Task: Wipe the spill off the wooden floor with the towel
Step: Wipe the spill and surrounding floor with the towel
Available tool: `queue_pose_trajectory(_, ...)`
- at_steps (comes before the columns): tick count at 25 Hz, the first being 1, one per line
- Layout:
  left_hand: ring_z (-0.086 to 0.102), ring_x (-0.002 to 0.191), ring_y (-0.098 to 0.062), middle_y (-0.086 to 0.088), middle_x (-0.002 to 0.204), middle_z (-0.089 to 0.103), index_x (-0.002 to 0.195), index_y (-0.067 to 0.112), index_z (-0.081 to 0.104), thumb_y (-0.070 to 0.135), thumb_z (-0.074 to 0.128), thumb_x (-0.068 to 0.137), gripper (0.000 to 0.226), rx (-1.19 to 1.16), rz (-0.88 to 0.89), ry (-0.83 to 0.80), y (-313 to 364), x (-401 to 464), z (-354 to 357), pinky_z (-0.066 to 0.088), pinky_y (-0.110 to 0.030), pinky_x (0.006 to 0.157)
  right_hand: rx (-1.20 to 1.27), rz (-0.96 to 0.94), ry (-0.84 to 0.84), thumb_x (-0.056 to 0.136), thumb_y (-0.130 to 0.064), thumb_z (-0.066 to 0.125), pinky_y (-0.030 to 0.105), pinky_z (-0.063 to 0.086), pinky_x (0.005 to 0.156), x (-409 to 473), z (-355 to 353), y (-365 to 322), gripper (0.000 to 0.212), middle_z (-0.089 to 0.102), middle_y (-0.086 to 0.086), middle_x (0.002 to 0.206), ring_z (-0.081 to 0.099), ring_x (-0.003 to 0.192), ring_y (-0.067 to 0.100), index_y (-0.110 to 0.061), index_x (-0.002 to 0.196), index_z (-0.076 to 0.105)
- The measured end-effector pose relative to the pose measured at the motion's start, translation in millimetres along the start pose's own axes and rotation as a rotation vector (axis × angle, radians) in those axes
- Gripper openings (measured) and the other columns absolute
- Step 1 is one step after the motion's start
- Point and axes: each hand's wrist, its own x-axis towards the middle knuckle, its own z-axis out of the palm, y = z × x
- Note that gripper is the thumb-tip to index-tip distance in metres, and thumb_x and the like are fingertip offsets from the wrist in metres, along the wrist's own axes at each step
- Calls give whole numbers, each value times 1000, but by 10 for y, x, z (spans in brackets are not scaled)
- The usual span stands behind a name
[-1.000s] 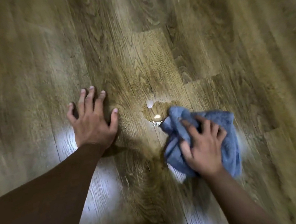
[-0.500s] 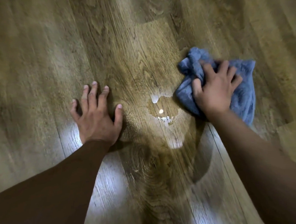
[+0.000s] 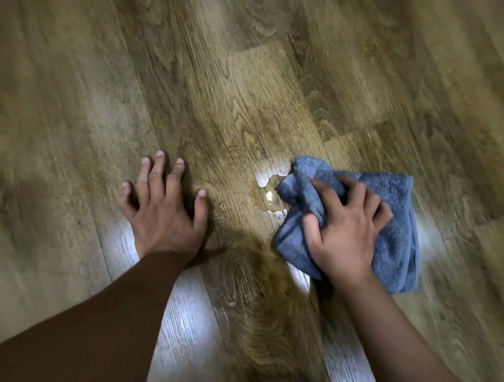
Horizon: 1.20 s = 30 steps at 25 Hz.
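Wood-grain plank floor (image 3: pixel 267 80) fills the view, glare patches near the bottom. Blue terry towel (image 3: pixel 395 232) bunched on the floor right of centre, its left edge touching the clear spill (image 3: pixel 270 194). Right hand (image 3: pixel 346 232) on top of the towel, fingers (image 3: pixel 327 186) curled into the cloth, gripping it. Left hand (image 3: pixel 163 214) flat on the floor left of the spill, fingers spread wide, holding nothing.
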Motion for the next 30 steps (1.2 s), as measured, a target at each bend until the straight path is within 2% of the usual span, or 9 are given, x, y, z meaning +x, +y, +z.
queue_pose_trajectory(6,14,156,-22,-3,167,28,151,21,45,57,34,95,67,-25,8,22,-16,-1,18,9,-57,123,-45,21,30,82,-48,45,56,26,102,982,85,-121,50,47,11,124,41,113,37,-32,127,58)
queue_pose_trajectory(9,17,156,-22,-3,166,30,150,21,45,56,36,96,65,-22,12,46,-25,-4,35,11,-57,122,-36,8,47,82,-46,46,54,25,102,1190,131,-134,48,47,12,124,41,115,37,-32,127,58)
queue_pose_trajectory(13,19,155,-23,-4,165,32,150,22,46,55,40,96,64,-23,19,67,-39,-11,71,14,-59,121,-9,-26,55,81,-42,50,51,26,102,772,89,-50,48,47,9,127,40,114,33,-33,128,57)
queue_pose_trajectory(16,19,155,-23,-4,165,31,150,23,45,56,41,95,64,-15,19,70,-60,6,101,14,-59,120,12,49,41,78,-41,51,50,26,100,106,55,-89,52,49,10,128,40,110,32,-32,128,60)
queue_pose_trajectory(19,19,155,-24,-4,165,31,150,22,44,56,41,95,64,2,22,68,-67,-4,104,15,-59,119,25,69,-18,74,-44,50,52,25,100,-685,15,-216,57,47,10,134,41,113,34,-34,130,60)
queue_pose_trajectory(22,17,155,-23,-4,166,29,150,22,44,56,41,96,64,-20,23,60,-71,-3,95,14,-59,120,40,73,-61,74,-47,50,55,26,99,-893,15,-257,56,47,9,133,41,113,35,-34,127,64)
queue_pose_trajectory(25,15,156,-22,-3,167,28,151,22,43,56,40,96,64,-32,16,36,-65,-10,81,12,-60,121,33,123,-1,73,-46,51,54,26,99,-510,14,-287,55,50,11,130,40,111,34,-32,123,66)
queue_pose_trajectory(30,14,156,-21,-3,167,28,151,22,43,56,39,97,64,-40,10,34,-51,-14,60,11,-60,121,-67,170,64,78,-52,47,56,26,102,708,97,-313,53,51,17,129,43,118,40,-30,125,62)
